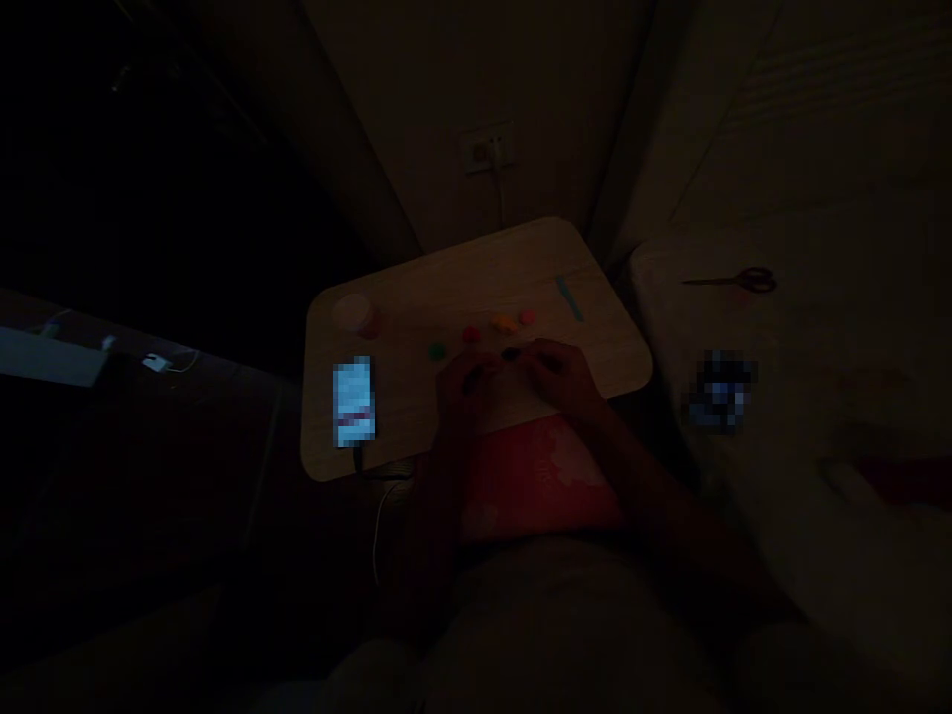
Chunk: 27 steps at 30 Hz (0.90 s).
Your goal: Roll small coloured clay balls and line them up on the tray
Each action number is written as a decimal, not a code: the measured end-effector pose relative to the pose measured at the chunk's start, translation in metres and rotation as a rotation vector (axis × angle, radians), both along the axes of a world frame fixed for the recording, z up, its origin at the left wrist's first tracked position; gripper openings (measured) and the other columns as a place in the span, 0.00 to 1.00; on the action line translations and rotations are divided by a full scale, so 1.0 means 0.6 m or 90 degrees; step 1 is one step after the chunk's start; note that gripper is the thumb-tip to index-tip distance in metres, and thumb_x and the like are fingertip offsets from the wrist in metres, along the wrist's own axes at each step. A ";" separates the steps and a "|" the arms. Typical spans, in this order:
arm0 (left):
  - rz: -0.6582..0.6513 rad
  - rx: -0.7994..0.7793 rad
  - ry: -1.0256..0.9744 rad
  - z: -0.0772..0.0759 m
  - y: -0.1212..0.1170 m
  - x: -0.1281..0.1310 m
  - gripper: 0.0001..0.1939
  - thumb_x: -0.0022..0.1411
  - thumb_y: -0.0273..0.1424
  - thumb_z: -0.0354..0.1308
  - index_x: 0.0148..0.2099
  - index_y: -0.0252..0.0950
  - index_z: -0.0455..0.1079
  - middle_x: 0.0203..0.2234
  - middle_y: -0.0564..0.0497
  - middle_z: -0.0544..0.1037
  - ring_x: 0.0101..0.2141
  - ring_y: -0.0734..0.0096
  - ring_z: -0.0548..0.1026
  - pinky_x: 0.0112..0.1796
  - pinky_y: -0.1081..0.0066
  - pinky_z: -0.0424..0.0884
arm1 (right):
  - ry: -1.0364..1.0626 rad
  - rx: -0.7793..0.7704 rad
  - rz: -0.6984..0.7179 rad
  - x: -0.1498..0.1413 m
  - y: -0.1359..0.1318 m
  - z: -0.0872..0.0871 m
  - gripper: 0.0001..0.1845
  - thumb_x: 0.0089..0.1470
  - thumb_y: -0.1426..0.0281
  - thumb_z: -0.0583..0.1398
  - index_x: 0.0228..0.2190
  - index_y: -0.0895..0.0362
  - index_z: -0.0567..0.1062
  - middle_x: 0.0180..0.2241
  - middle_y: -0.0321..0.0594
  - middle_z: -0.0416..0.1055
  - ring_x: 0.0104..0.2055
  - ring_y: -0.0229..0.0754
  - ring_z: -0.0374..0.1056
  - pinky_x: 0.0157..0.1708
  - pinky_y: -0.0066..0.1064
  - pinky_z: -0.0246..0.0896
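Observation:
In the dim light, both of my hands are close together over the near edge of a small wooden table (416, 297). A small dark lump (510, 354) shows between their fingertips. My right hand (554, 372) has its fingers closed at the lump. My left hand (467, 382) is curled just left of it; its fingertips are too dark to show what they pinch. Beyond the hands lie a green lump (437, 351), a red lump (471, 335), an orange lump (504, 324) and a pink lump (527, 317). A flat bluish strip (569, 298) lies farther right.
A lit phone (353, 402) with a cable is at the table's left, below a pale round container (358, 313). Scissors (744, 281) and a blurred-out device (720, 393) lie on the pale surface to the right. A wall socket (487, 149) holds a plug.

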<state>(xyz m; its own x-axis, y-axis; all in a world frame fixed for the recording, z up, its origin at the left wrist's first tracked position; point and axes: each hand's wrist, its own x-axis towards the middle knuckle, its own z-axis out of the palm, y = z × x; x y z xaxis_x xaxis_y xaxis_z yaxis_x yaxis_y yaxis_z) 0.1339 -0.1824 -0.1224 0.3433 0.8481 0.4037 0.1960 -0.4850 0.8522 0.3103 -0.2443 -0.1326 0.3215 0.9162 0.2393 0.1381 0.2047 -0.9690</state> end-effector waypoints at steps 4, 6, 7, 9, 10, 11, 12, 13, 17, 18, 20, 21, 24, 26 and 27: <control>0.059 -0.038 -0.018 -0.006 0.006 -0.003 0.05 0.62 0.32 0.66 0.36 0.37 0.81 0.33 0.49 0.84 0.37 0.66 0.81 0.44 0.66 0.76 | 0.008 -0.019 -0.036 0.001 0.000 -0.003 0.10 0.53 0.61 0.67 0.29 0.55 0.83 0.31 0.41 0.82 0.31 0.42 0.74 0.32 0.32 0.68; 0.031 -0.044 -0.012 -0.006 0.005 -0.002 0.05 0.62 0.32 0.66 0.37 0.37 0.82 0.35 0.48 0.85 0.38 0.66 0.81 0.44 0.66 0.77 | -0.018 -0.013 -0.008 -0.001 0.001 -0.002 0.09 0.52 0.62 0.67 0.28 0.55 0.83 0.31 0.41 0.82 0.32 0.43 0.75 0.34 0.33 0.69; 0.013 -0.041 -0.009 -0.005 0.004 -0.001 0.05 0.63 0.31 0.65 0.38 0.37 0.83 0.35 0.48 0.85 0.38 0.65 0.81 0.44 0.66 0.77 | -0.030 -0.011 0.004 -0.002 0.001 -0.002 0.09 0.53 0.62 0.67 0.28 0.55 0.83 0.31 0.42 0.82 0.32 0.43 0.75 0.35 0.33 0.69; -0.021 -0.035 0.000 -0.001 0.001 0.001 0.06 0.65 0.30 0.64 0.40 0.38 0.83 0.37 0.48 0.86 0.39 0.65 0.82 0.45 0.65 0.77 | -0.048 -0.010 0.013 -0.004 0.001 -0.002 0.10 0.54 0.62 0.67 0.28 0.55 0.83 0.31 0.41 0.82 0.32 0.43 0.75 0.35 0.33 0.69; -0.035 -0.032 0.004 0.001 -0.001 0.002 0.07 0.65 0.30 0.63 0.41 0.38 0.83 0.37 0.48 0.86 0.40 0.65 0.82 0.46 0.65 0.77 | -0.054 -0.008 0.013 -0.005 0.002 -0.002 0.10 0.54 0.62 0.67 0.28 0.55 0.84 0.31 0.41 0.82 0.32 0.43 0.75 0.35 0.33 0.69; -0.046 -0.029 0.005 0.003 -0.002 0.002 0.07 0.66 0.29 0.62 0.41 0.38 0.83 0.38 0.48 0.86 0.40 0.65 0.82 0.46 0.65 0.77 | -0.056 -0.004 0.011 -0.006 0.002 -0.002 0.09 0.54 0.62 0.67 0.29 0.55 0.84 0.31 0.42 0.82 0.32 0.43 0.75 0.35 0.33 0.69; -0.052 -0.027 0.004 0.005 -0.003 0.003 0.07 0.66 0.29 0.62 0.41 0.38 0.83 0.38 0.48 0.86 0.40 0.65 0.82 0.46 0.65 0.77 | -0.057 0.002 0.010 -0.006 0.003 -0.002 0.09 0.54 0.63 0.67 0.29 0.55 0.84 0.31 0.42 0.82 0.32 0.43 0.76 0.36 0.33 0.69; -0.056 -0.026 0.003 0.006 -0.003 0.003 0.07 0.66 0.28 0.62 0.41 0.38 0.83 0.38 0.48 0.85 0.40 0.65 0.82 0.45 0.65 0.77 | -0.056 0.008 0.009 -0.007 0.003 -0.002 0.09 0.54 0.63 0.67 0.29 0.55 0.84 0.32 0.42 0.83 0.33 0.43 0.76 0.37 0.33 0.70; -0.058 -0.017 0.002 0.006 -0.001 0.002 0.06 0.65 0.28 0.62 0.41 0.37 0.82 0.38 0.48 0.85 0.40 0.65 0.82 0.46 0.66 0.76 | -0.049 0.001 -0.003 -0.007 0.001 -0.003 0.09 0.55 0.63 0.67 0.32 0.55 0.84 0.34 0.43 0.83 0.35 0.44 0.77 0.38 0.34 0.71; -0.056 -0.016 0.003 0.006 -0.001 0.002 0.06 0.65 0.28 0.62 0.41 0.38 0.82 0.38 0.48 0.85 0.41 0.65 0.82 0.46 0.66 0.76 | -0.043 -0.008 -0.002 -0.007 0.001 -0.002 0.09 0.55 0.63 0.66 0.32 0.55 0.84 0.34 0.43 0.83 0.34 0.43 0.77 0.36 0.33 0.71; -0.048 -0.020 0.003 0.007 -0.001 0.002 0.06 0.65 0.29 0.63 0.41 0.38 0.82 0.38 0.48 0.85 0.41 0.65 0.81 0.46 0.65 0.76 | -0.019 -0.026 0.006 -0.008 -0.001 -0.001 0.09 0.54 0.63 0.67 0.33 0.55 0.84 0.32 0.42 0.83 0.30 0.42 0.75 0.31 0.31 0.69; -0.045 -0.024 0.003 0.007 -0.002 0.002 0.06 0.65 0.29 0.63 0.41 0.38 0.82 0.38 0.48 0.85 0.40 0.65 0.81 0.46 0.65 0.76 | -0.001 -0.035 0.012 -0.008 -0.002 0.000 0.09 0.53 0.63 0.67 0.33 0.55 0.83 0.30 0.41 0.82 0.28 0.40 0.74 0.28 0.30 0.67; -0.043 -0.047 0.010 0.007 -0.005 0.002 0.05 0.64 0.30 0.64 0.40 0.38 0.82 0.36 0.48 0.85 0.39 0.66 0.81 0.45 0.66 0.76 | 0.033 -0.064 0.016 -0.009 -0.004 0.003 0.09 0.53 0.62 0.68 0.32 0.56 0.82 0.23 0.36 0.77 0.22 0.37 0.68 0.22 0.27 0.61; -0.041 -0.066 0.014 0.004 -0.005 0.002 0.04 0.62 0.30 0.66 0.39 0.38 0.82 0.35 0.49 0.85 0.36 0.66 0.81 0.42 0.67 0.76 | 0.010 -0.062 -0.007 -0.010 -0.004 0.004 0.09 0.52 0.62 0.68 0.30 0.55 0.82 0.20 0.34 0.74 0.21 0.36 0.65 0.21 0.27 0.58; -0.042 -0.074 0.016 0.001 -0.005 0.001 0.04 0.61 0.30 0.67 0.39 0.38 0.82 0.34 0.49 0.85 0.35 0.66 0.81 0.41 0.68 0.76 | -0.010 -0.054 -0.019 -0.009 -0.004 0.004 0.09 0.52 0.62 0.68 0.29 0.55 0.82 0.20 0.34 0.74 0.21 0.36 0.65 0.22 0.27 0.58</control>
<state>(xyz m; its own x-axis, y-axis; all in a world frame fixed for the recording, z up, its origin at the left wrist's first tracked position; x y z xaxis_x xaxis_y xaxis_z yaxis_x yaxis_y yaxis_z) 0.1345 -0.1855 -0.1217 0.4089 0.8639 0.2942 0.1897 -0.3958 0.8986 0.3047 -0.2468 -0.1301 0.3462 0.9232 0.1670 0.1582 0.1180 -0.9803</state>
